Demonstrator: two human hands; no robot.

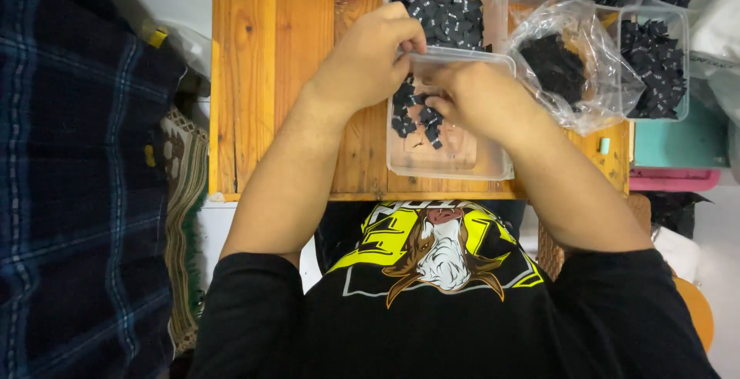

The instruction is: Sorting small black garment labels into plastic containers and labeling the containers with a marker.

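— Left hand (pixel 368 62)?
— Over the far left corner of the clear tub (pixel 451 159) nearest the body, fingers curled and pinched together at the rim. Something small and black between the fingertips, probably; too hidden to be sure.

— Right hand (pixel 482 98)?
— Over the same tub, from the right, fingers bent down into it. Meeting the left hand at the far rim. Grasp hidden by the knuckles; cannot tell whether closed on a piece or just touching.

— And the small black pieces (pixel 412 113)?
— Loose in the far left part of that tub, just under both hands. Near end of the tub bare, wood showing through the bottom.

— Tub's place?
— On the wooden table (pixel 270 78), close to its near edge, straight ahead of the chest.

— Around it?
— Just behind, touching or nearly so, a second tub (pixel 447 9) full of the same black pieces. To the right, a clear plastic bag (pixel 570 63), open, with a black heap inside. Further right, another filled tub (pixel 655 59). More tubs along the far edge, cut off by the frame.

— Anything else?
— Dark checked cloth (pixel 77 171) far left, off the table. Black shirt (pixel 432 302) with a yellow print at the bottom. Small pale blue bit (pixel 605 145) on the table near the right corner.
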